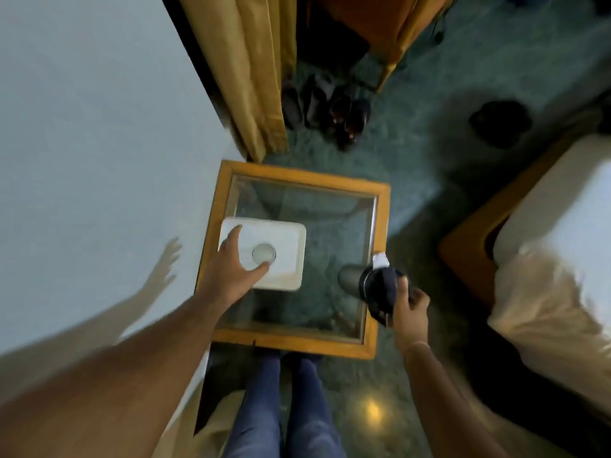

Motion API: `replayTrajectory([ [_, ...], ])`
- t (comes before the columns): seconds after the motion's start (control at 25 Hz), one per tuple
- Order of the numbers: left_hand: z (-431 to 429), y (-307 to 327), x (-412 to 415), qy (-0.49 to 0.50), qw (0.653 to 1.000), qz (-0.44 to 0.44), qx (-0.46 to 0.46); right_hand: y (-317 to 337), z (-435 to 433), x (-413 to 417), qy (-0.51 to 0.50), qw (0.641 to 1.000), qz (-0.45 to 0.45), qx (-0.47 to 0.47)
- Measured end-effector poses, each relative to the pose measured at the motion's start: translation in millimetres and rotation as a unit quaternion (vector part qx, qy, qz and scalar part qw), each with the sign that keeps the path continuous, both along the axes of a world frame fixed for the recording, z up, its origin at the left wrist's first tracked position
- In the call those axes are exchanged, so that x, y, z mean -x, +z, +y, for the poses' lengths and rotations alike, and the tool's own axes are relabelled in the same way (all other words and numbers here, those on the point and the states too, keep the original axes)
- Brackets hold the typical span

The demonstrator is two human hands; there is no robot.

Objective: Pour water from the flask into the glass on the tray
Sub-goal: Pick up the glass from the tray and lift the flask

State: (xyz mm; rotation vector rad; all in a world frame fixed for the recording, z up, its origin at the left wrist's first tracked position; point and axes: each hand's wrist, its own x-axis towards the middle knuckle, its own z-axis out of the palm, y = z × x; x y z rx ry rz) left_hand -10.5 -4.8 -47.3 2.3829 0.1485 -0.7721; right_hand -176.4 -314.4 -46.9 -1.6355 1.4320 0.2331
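Observation:
A white rectangular tray [284,239] lies on the left part of a small glass-topped table. A clear glass [264,253] stands upright in the tray, seen from above. My left hand [231,266] reaches over the tray's left side with fingers spread, thumb near the glass base; I cannot tell whether it touches the glass. My right hand [410,309] grips the dark cap end of a grey flask [352,278], which is held above the table's right edge.
The table's wooden frame [297,342] surrounds a glass top. A pale wall is on the left, a yellow curtain [251,77] behind. Shoes [330,107] lie on the green carpet beyond. A bed with white sheets [555,242] stands on the right. My legs are below.

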Motion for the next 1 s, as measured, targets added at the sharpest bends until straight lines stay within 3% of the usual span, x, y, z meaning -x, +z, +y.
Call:
replayTrajectory([
  [0.12, -8.8, -59.7, 21.6, 0.003, 0.997, 0.072, 0.001, -38.8, 1.8, 13.8, -0.052, 0.997, -0.001, -0.054],
  [0.28, -26.0, -102.8, 21.6, -0.022, 0.996, 0.059, -0.07, -43.9, -3.8, 28.5, -0.031, 0.996, -0.043, -0.066],
  [0.44, -44.0, -132.0, 13.0, 0.008, 0.995, 0.054, -0.085, -46.2, -4.9, 52.0, 0.016, 0.988, -0.099, -0.116],
  [0.68, -48.4, -152.9, 10.4, 0.032, 0.993, 0.001, -0.11, -71.5, -2.6, 66.1, 0.075, 0.969, -0.199, -0.129],
  [0.84, -40.1, -144.8, 15.6, 0.022, 0.993, -0.03, -0.116, -80.5, 14.7, 51.7, 0.003, 0.954, -0.278, -0.113],
  [1.0, -32.7, -124.9, 26.9, 0.011, 0.996, -0.061, -0.06, -77.5, 12.5, 25.6, -0.062, 0.931, -0.341, -0.11],
])
